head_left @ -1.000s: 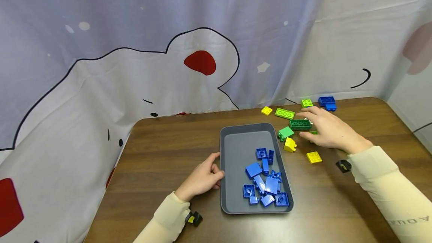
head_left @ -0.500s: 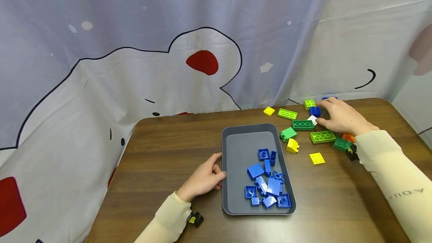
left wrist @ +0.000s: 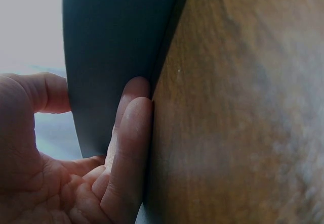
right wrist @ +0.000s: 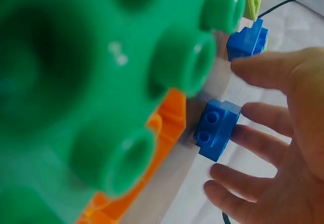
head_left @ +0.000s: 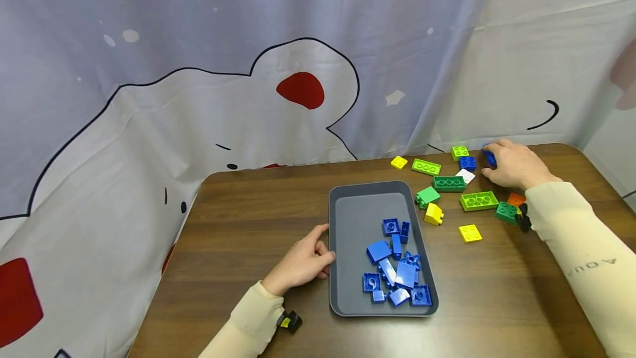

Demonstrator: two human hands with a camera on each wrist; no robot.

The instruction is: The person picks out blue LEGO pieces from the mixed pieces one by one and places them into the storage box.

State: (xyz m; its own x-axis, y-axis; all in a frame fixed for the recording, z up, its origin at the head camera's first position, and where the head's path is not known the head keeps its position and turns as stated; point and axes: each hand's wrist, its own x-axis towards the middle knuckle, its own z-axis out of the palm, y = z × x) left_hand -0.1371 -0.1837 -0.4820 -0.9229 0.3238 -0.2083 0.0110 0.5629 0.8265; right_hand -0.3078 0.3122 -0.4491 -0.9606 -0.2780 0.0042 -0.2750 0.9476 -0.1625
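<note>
My left hand (head_left: pixel 301 261) rests against the left side of a grey tray (head_left: pixel 334 291) full of blue toy bricks (head_left: pixel 380 252). In the left wrist view the thumb tip (left wrist: pixel 55 93) is at the tray's rim, and the other fingers (left wrist: pixel 132 143) lie along its outer wall. At the far right of the table my right hand (head_left: pixel 519 164) reaches over a blue brick piece (head_left: pixel 489 157), partly hidden in the head view. The right wrist view shows its fingertips touching the stepped blue piece (right wrist: pixel 217 129), with the thumb (right wrist: pixel 260 70) apart from it.
Around the right hand lie another blue brick (head_left: pixel 467 163), a white piece (head_left: pixel 465 176), lime bricks (head_left: pixel 478 201), a dark green brick (head_left: pixel 449 184), an orange brick (head_left: pixel 516 199) and yellow bricks (head_left: pixel 470 233). A curtain (head_left: pixel 298 126) hangs behind the table's back edge.
My right hand has moved back and right, past the blue and white pieces, to the far blue piece, which now sits at a different angle. The left hand stays at the tray.
</note>
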